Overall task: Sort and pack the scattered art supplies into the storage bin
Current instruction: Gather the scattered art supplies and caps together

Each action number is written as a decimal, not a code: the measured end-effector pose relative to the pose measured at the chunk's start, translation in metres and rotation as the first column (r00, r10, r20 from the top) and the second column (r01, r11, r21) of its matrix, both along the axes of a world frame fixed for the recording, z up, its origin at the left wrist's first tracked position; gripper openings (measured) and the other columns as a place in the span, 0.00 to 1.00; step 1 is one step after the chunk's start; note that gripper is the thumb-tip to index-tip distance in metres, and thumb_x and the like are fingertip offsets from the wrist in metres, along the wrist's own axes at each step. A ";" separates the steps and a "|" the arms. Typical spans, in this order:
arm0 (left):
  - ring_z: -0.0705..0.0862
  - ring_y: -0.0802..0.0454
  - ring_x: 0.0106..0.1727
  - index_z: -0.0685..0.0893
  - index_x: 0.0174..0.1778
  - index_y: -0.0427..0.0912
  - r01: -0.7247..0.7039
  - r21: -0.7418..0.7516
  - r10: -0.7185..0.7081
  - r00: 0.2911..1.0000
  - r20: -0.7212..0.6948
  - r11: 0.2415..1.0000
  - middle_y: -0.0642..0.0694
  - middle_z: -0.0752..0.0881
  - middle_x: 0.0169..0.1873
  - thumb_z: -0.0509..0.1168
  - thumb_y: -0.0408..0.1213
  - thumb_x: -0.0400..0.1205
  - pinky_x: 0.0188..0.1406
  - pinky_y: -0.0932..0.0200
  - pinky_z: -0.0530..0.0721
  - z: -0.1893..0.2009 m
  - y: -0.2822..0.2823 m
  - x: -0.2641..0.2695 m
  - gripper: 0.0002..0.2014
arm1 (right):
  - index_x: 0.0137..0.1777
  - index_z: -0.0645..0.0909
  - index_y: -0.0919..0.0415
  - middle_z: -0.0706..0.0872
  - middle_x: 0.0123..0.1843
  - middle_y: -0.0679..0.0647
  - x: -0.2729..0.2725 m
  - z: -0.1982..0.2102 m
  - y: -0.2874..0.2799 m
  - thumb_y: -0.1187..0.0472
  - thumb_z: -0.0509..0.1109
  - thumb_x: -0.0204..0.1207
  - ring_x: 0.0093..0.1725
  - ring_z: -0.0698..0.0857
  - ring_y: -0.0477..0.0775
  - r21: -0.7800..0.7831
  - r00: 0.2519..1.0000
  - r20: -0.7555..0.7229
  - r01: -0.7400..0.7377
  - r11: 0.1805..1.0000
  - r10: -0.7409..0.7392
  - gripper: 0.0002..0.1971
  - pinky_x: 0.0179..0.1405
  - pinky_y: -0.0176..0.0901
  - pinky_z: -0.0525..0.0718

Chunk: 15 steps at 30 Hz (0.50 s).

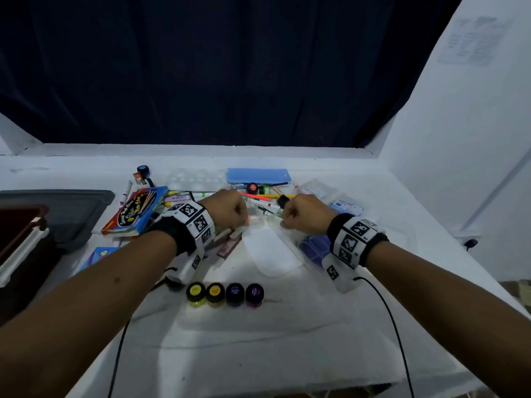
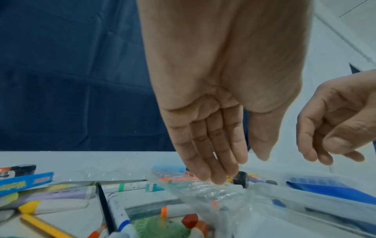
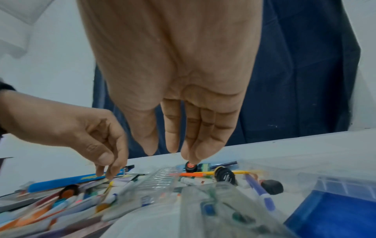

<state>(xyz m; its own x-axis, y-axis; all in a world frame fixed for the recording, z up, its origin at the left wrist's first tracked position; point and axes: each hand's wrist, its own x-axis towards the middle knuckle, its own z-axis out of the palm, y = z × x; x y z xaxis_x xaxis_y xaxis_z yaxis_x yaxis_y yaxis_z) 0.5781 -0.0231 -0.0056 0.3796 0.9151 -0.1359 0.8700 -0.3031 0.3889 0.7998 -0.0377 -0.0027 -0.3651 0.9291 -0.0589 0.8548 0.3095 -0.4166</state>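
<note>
Both hands hover over a heap of markers and pens (image 1: pixel 184 196) at the middle of the white table. My left hand (image 1: pixel 238 222) points down with straight fingers (image 2: pixel 215 175) just above a ribbed clear plastic sleeve (image 2: pixel 203 190), and it holds nothing. My right hand (image 1: pixel 287 219) also hangs with straight, empty fingers (image 3: pixel 191 154), its tips over a small red-capped pot (image 3: pixel 191 166). A black-capped pot (image 3: pixel 224 176) lies beside it. The dark storage bin (image 1: pixel 17 242) stands at the left edge.
A grey lid (image 1: pixel 71 208) lies behind the bin. Several paint pots (image 1: pixel 224 294) stand in a row near me. A crayon box (image 1: pixel 135 211), a blue folder (image 1: pixel 258 175), a clear tray (image 1: pixel 270 251) and a clear box with blue contents (image 1: pixel 313 248) surround the heap.
</note>
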 end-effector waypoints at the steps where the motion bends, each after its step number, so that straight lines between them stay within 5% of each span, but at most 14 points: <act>1: 0.87 0.55 0.40 0.92 0.41 0.40 -0.020 0.009 0.020 1.000 0.006 1.000 0.47 0.91 0.39 0.67 0.32 0.79 0.38 0.60 0.86 -0.002 0.010 -0.001 0.08 | 0.45 0.89 0.66 0.89 0.43 0.51 0.001 0.002 0.009 0.61 0.74 0.75 0.43 0.83 0.49 0.004 1.000 0.012 0.006 1.000 -0.006 0.07 0.37 0.35 0.78; 4: 0.88 0.43 0.42 0.90 0.39 0.34 -0.064 0.019 0.063 0.998 0.009 0.998 0.37 0.90 0.39 0.64 0.31 0.78 0.41 0.52 0.85 -0.009 0.041 -0.003 0.09 | 0.43 0.89 0.67 0.89 0.41 0.53 0.003 0.004 0.041 0.63 0.72 0.75 0.39 0.84 0.51 -0.021 0.998 0.016 0.064 0.998 -0.064 0.07 0.31 0.34 0.78; 8: 0.86 0.41 0.38 0.84 0.33 0.37 -0.114 0.046 0.113 0.993 0.017 0.992 0.36 0.84 0.32 0.62 0.31 0.78 0.34 0.55 0.78 -0.018 0.082 0.002 0.10 | 0.45 0.89 0.69 0.91 0.48 0.62 0.004 -0.002 0.085 0.63 0.73 0.76 0.49 0.88 0.62 -0.072 0.984 -0.010 0.177 0.982 -0.178 0.08 0.46 0.51 0.87; 13: 0.85 0.41 0.55 0.88 0.52 0.34 -0.095 0.043 0.095 0.995 -0.003 0.995 0.39 0.87 0.55 0.68 0.28 0.79 0.51 0.56 0.82 -0.029 0.128 0.014 0.08 | 0.58 0.85 0.76 0.87 0.58 0.71 -0.004 -0.022 0.122 0.60 0.72 0.78 0.59 0.85 0.69 -0.117 0.964 0.111 0.252 0.961 -0.240 0.17 0.48 0.51 0.84; 15: 0.85 0.41 0.56 0.87 0.56 0.37 -0.080 0.063 0.082 0.996 -0.027 0.995 0.40 0.86 0.58 0.69 0.29 0.78 0.49 0.56 0.81 -0.033 0.144 0.019 0.11 | 0.62 0.83 0.76 0.85 0.63 0.72 -0.008 -0.028 0.132 0.57 0.72 0.78 0.62 0.83 0.70 -0.129 0.958 0.152 0.262 0.956 -0.242 0.21 0.51 0.54 0.84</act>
<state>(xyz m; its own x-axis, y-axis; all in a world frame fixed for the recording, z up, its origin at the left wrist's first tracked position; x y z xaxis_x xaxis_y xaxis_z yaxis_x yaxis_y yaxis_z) 0.5970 0.1211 -0.0388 0.3003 0.9498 -0.0878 0.9036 -0.2538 0.3452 0.7920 0.0944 -0.0311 -0.0994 0.9673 -0.2332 0.9476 0.0206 -0.3187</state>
